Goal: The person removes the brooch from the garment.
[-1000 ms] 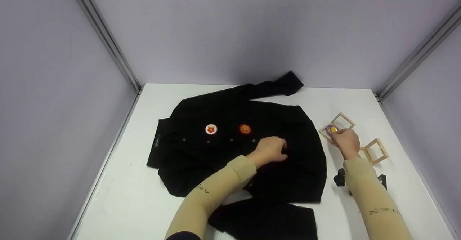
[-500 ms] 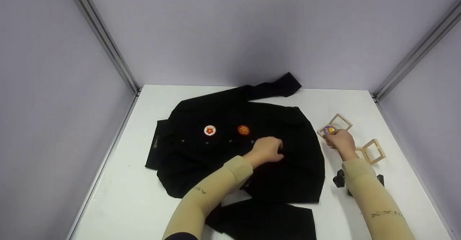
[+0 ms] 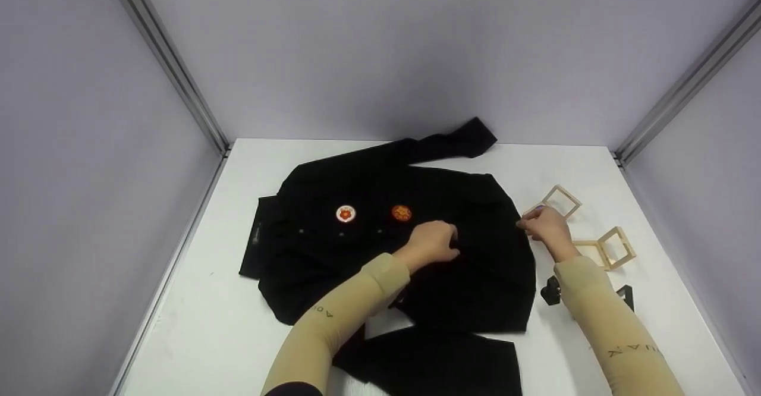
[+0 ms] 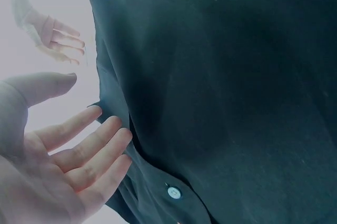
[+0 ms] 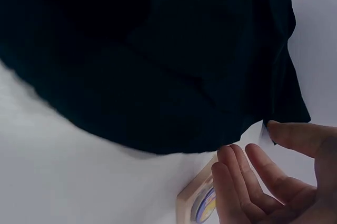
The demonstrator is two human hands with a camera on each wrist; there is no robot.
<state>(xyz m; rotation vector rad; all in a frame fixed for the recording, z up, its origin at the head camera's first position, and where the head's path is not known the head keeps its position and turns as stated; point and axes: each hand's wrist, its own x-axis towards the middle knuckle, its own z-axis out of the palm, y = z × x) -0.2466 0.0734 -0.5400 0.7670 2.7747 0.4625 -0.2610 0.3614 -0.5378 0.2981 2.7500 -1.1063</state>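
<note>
Shirt (image 3: 475,295) ends near the right hand (image 3: 547,228), white tabletop (image 3: 535,164) beyond.

You wear a tan left sleeve (image 3: 339,319) and a matching right sleeve (image 3: 615,324), each with a broad band-like cuff (image 3: 386,274) behind your bare left hand (image 3: 428,241) and bare right hand (image 3: 547,228) and small dark lettering (image 3: 634,349) farther up, while a rounded, near-black patch (image 3: 295,389) tops the left sleeve at the head view's edge.

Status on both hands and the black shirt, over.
Left hand over black shirt, fingers relaxed. Right hand at its edge, gripping nothing visible. Shirt spread; white badge, orange badge on top. Wooden case by right hand.
</note>
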